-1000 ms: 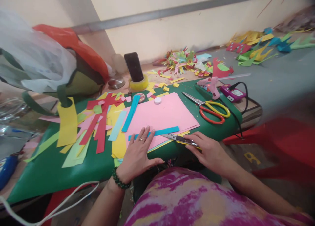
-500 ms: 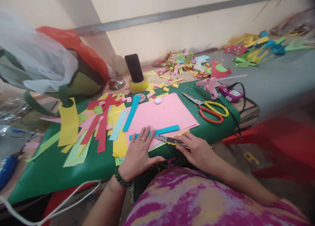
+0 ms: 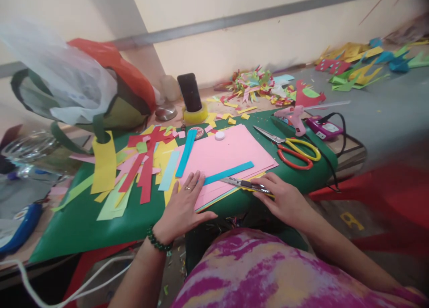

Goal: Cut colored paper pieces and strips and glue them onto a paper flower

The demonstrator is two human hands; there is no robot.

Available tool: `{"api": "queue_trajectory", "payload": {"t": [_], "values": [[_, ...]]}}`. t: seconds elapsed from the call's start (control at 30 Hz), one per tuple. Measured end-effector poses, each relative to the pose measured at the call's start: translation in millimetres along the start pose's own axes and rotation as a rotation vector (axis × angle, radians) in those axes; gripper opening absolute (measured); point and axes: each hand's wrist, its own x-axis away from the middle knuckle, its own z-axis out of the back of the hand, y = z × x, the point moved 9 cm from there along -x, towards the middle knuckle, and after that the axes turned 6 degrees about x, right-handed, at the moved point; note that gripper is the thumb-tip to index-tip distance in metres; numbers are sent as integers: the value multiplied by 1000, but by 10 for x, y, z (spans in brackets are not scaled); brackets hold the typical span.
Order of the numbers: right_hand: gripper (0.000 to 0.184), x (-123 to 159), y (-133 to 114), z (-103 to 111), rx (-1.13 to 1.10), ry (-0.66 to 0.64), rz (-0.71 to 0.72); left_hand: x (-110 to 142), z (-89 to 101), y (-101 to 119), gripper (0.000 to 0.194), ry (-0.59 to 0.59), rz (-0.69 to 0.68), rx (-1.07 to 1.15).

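My left hand [image 3: 183, 206] lies flat with its fingers stretched out, pressing on the left end of a blue paper strip [image 3: 231, 172]. That strip rests on a stack of pink paper sheets [image 3: 221, 150]. In my right hand [image 3: 280, 196] is a box cutter [image 3: 250, 186], its blade pointing left just below the strip. Whether the blade touches the paper I cannot tell. Two more blue strips [image 3: 186, 154] lie on the left side of the stack, beside a light blue strip [image 3: 169, 171]. A small white round cap [image 3: 220, 135] sits near the stack's far edge.
Scissors [image 3: 291, 151] with red and yellow handles lie right of the stack, near a pink glue gun [image 3: 296, 119]. Red strips [image 3: 147, 171] and other scraps cover the green mat [image 3: 67, 236] at left. Behind stands a phone [image 3: 190, 92] in a yellow tape roll [image 3: 195, 116].
My right hand has drawn the box cutter slightly right, away from my left hand. My left hand has slid a little left along the blue strip. The view has shifted slightly.
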Motion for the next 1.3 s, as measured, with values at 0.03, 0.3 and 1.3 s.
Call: {"api": "queue_trajectory", "payload": {"t": [0.03, 0.3, 1.3], "values": [[23, -5, -27, -15, 2, 1, 11, 18, -15, -28, 105, -7, -2, -8], [24, -51, -214, -118, 14, -24, 84, 16, -71, -16, 108, 32, 9, -31], [30, -141, -527, -250, -2, -118, 111, 203, 21, -264, 106, -14, 39, -108]]}}
